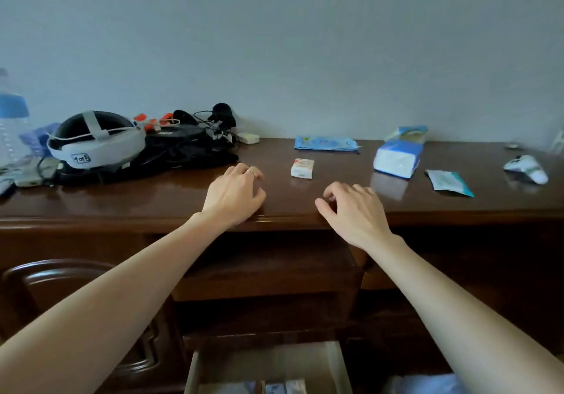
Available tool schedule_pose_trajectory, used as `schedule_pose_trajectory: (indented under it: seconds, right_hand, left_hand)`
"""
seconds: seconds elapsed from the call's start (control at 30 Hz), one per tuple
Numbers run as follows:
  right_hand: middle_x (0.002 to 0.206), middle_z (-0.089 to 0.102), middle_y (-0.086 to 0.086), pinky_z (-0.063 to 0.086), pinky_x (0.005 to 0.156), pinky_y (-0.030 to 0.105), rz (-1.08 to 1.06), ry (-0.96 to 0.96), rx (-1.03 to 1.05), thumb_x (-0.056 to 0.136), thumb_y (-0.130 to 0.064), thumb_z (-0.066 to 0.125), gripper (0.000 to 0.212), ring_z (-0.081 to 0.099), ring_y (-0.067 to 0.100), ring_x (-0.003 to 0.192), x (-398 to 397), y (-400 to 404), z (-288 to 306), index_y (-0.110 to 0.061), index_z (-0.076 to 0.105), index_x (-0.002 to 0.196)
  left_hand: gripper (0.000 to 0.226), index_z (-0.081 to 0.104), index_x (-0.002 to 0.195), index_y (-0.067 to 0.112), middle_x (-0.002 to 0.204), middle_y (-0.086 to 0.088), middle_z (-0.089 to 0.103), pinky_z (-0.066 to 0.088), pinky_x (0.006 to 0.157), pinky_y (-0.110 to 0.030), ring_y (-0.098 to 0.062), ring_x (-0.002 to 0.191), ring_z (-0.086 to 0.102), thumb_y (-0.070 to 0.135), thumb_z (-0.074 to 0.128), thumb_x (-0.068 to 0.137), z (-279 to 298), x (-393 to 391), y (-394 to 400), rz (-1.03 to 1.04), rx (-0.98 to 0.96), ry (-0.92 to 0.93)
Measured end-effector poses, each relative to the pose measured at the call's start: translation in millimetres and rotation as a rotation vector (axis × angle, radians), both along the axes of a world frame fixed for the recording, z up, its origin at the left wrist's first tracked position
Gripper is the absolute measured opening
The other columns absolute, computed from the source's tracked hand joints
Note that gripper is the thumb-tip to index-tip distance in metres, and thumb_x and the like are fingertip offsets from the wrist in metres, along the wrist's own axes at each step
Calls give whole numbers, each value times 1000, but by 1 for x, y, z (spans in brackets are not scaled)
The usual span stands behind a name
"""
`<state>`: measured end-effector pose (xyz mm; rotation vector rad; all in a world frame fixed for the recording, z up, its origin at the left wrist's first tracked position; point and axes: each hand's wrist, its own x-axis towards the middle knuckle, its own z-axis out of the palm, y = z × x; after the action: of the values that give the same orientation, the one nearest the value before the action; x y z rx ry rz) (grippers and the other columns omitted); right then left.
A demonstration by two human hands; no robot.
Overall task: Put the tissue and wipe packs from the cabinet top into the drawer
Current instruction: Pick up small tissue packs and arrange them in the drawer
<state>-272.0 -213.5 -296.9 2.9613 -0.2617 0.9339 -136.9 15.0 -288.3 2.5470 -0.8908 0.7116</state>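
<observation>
tissue packs (302, 168) 2 | wipe packs (326, 143) 2 | hands (233, 193) 2 | headset (96, 140) 1 | bottle (12, 119) 1 | open drawer (340, 366) 1

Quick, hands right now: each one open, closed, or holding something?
Left hand: open, fingers loosely curled, over the cabinet top, holding nothing.
Right hand: open, fingers loosely curled, holding nothing.

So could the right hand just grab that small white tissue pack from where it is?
Probably yes. The right hand holds nothing, and only bare cabinet top lies between its fingers and the small tissue pack.
</observation>
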Motion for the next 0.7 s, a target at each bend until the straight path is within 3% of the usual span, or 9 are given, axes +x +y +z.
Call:
schedule_pose_trajectory:
  seconds: [0.1, 0.17, 0.27, 0.33, 0.43, 0.5, 0.7]
  right_hand:
    - [82, 67, -6, 42, 68, 37, -51, 33, 9, 99, -59, 42, 43, 67, 23, 81, 26, -2, 16, -25, 50, 125]
    - [97, 68, -1, 42, 64, 36, -77, 84, 54, 98, -61, 43, 49, 65, 25, 96, 51, -5, 25, -25, 44, 132]
    - [142, 54, 3, 47, 83, 44, -40, 212, 231, 94, -65, 49, 65, 47, 28, 131, 97, -7, 36, -30, 37, 148]
    - [159, 37, 2, 43, 100, 50, -6, 377, 256, 96, -63, 51, 71, 35, 30, 143, 130, -9, 38, -34, 28, 156]
    - [167, 24, 6, 27, 117, 53, -14, 545, 206, 104, -54, 39, 64, 23, 32, 152, 177, -20, 34, -31, 21, 161]
    - [166, 26, 8, 19, 122, 50, -20, 568, 168, 105, -50, 34, 62, 23, 31, 153, 205, -28, 32, -28, 21, 162]
    - [171, 11, 6, 6, 127, 47, 39, 587, 281, 105, -43, 34, 65, 2, 25, 158, 272, -48, 24, -26, 13, 163]
  left_hand:
    - [33, 63, 121, 26, 122, 0, 60, 46, 77, -36, -23, 113, 53, 35, 56, 90, 3, 30, -13, 12, 22, 58]
    - [35, 64, 122, 24, 121, -2, 61, 45, 82, -37, -26, 112, 55, 33, 56, 90, 3, 46, -20, 55, 34, 69]
    - [36, 67, 121, 22, 117, -6, 64, 43, 87, -40, -29, 108, 58, 32, 54, 89, 6, 68, -29, 147, 63, 43]
    - [37, 66, 122, 20, 117, -7, 64, 45, 87, -40, -29, 108, 58, 30, 54, 88, 11, 85, -36, 149, 67, 39]
    - [36, 63, 123, 19, 120, -6, 60, 47, 78, -37, -27, 111, 56, 25, 52, 89, 23, 118, -53, 82, 8, 69]
    - [37, 61, 127, 18, 125, -6, 56, 46, 77, -36, -28, 113, 56, 22, 51, 91, 30, 146, -67, 48, -33, 92]
    - [42, 52, 136, 5, 138, -16, 47, 45, 98, -45, -36, 126, 47, 20, 44, 98, 28, 239, -127, 102, -15, 259]
